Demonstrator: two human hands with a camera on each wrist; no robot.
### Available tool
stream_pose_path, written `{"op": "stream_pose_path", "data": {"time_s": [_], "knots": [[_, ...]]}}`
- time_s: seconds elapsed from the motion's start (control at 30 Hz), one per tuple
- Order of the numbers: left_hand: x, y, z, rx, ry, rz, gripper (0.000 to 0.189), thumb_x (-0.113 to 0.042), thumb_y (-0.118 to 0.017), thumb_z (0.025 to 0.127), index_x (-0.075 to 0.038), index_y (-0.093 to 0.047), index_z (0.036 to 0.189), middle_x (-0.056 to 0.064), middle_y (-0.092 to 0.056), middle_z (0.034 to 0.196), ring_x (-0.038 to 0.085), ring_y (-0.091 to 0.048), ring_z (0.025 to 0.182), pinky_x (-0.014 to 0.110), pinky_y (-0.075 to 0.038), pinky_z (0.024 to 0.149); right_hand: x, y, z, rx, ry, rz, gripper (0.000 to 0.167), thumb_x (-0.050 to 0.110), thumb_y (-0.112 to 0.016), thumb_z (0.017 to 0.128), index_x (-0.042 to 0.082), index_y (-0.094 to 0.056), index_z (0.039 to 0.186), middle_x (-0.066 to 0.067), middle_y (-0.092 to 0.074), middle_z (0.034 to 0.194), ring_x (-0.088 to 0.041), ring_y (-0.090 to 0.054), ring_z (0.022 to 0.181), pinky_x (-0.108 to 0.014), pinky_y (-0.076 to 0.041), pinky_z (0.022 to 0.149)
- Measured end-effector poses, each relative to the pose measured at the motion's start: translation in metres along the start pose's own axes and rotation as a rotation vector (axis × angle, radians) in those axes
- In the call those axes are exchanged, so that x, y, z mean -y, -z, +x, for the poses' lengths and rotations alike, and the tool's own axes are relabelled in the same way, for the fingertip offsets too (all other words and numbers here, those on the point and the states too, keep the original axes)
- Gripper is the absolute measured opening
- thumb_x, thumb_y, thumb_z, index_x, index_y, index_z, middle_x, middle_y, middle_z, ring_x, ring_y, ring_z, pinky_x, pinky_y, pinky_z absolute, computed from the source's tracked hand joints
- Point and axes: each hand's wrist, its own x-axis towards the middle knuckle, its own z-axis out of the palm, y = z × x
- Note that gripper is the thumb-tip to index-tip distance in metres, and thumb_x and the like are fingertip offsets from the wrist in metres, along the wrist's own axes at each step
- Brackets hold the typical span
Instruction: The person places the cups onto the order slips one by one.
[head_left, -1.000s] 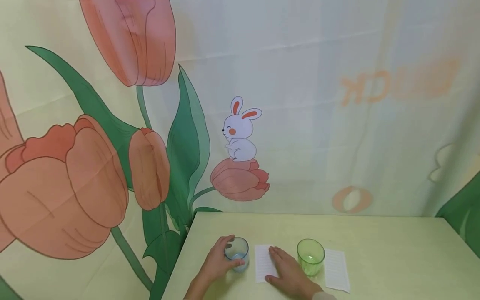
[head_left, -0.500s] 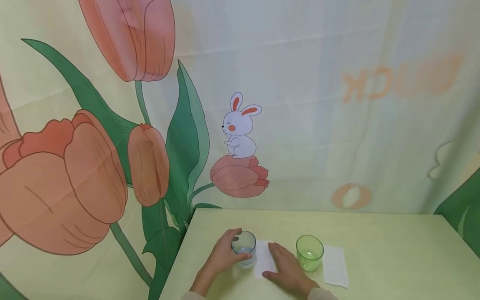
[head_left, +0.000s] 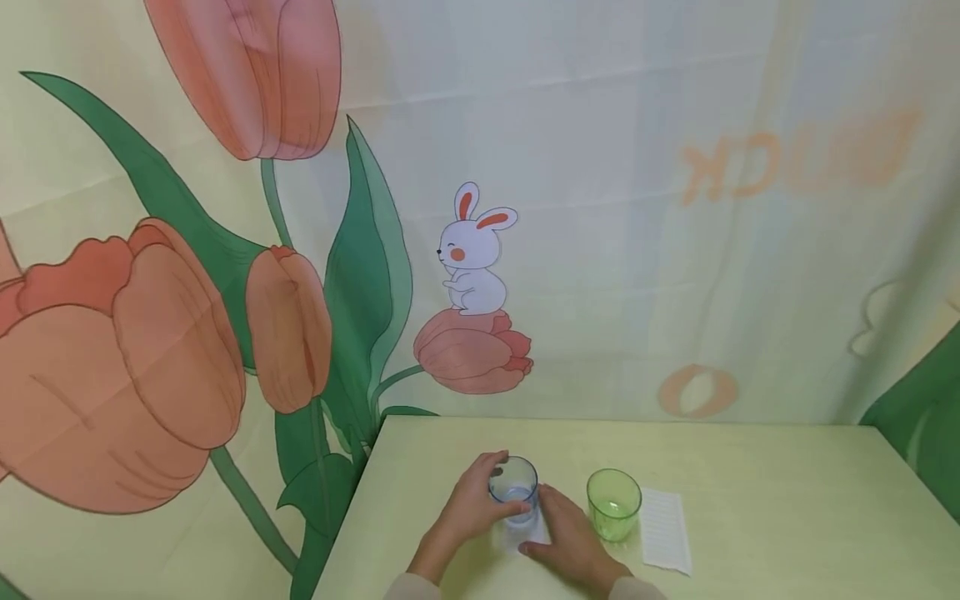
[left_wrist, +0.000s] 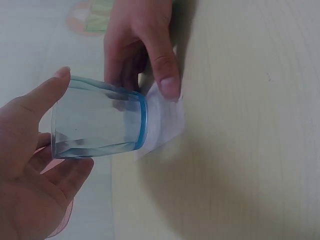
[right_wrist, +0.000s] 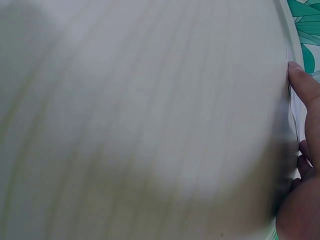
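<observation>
A clear blue-tinted glass is gripped by my left hand, thumb on one side and fingers on the other. In the left wrist view, the glass's blue base is at a white paper sheet; whether it touches cannot be told. My right hand lies on the right part of that sheet, fingers extended and thumb pressing near its edge. The glass and both hands hide much of the sheet in the head view. The right wrist view catches only part of the right hand at its edge.
Just right of my right hand stands a green glass. A second white paper sheet lies beside it on the pale table. A curtain printed with tulips and a rabbit hangs behind the table.
My left hand has carried the blue glass rightward, from beside the left paper sheet to over it. The right hand has stayed on the sheet. The head view has shifted slightly.
</observation>
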Motion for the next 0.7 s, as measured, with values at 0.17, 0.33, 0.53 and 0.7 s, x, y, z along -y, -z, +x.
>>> {"op": "stream_pose_path", "data": {"time_s": [0.17, 0.33, 0.53, 0.7], "knots": [[0.001, -0.009, 0.002, 0.010, 0.024, 0.020, 0.092, -0.045, -0.093, 0.081, -0.010, -0.051, 0.155, 0.008, -0.057, 0.150, 0.036, -0.055, 0.138, 0.057, -0.046, 0.113, -0.001, 0.003, 0.000, 0.009, -0.010, 0.028, 0.097, 0.046, -0.090, 0.082, 0.004, -0.045, 0.157, -0.015, -0.054, 0.155, -0.037, -0.053, 0.141, -0.057, -0.041, 0.117], [0.001, -0.010, 0.002, 0.011, 0.026, 0.016, 0.092, -0.046, -0.092, 0.082, -0.010, -0.050, 0.156, 0.007, -0.056, 0.150, 0.036, -0.055, 0.138, 0.057, -0.046, 0.112, 0.003, 0.005, 0.001, 0.011, -0.028, 0.037, 0.098, 0.047, -0.090, 0.081, 0.004, -0.045, 0.157, -0.016, -0.054, 0.155, -0.038, -0.052, 0.142, -0.058, -0.040, 0.117], [0.000, -0.012, 0.003, 0.026, 0.029, 0.047, 0.093, -0.046, -0.090, 0.084, -0.007, -0.047, 0.157, 0.010, -0.055, 0.151, 0.038, -0.055, 0.137, 0.058, -0.046, 0.112, 0.004, 0.006, 0.002, 0.005, -0.020, 0.051, 0.100, 0.048, -0.090, 0.082, 0.001, -0.044, 0.157, -0.017, -0.053, 0.156, -0.039, -0.050, 0.143, -0.059, -0.039, 0.118], [0.001, -0.016, 0.003, 0.039, 0.030, 0.047, 0.093, -0.044, -0.089, 0.086, -0.007, -0.044, 0.159, 0.011, -0.053, 0.152, 0.038, -0.054, 0.138, 0.057, -0.045, 0.113, 0.000, 0.004, 0.000, 0.012, -0.021, 0.043, 0.101, 0.049, -0.089, 0.082, 0.003, -0.041, 0.159, -0.017, -0.052, 0.157, -0.039, -0.050, 0.143, -0.058, -0.039, 0.118]]}}
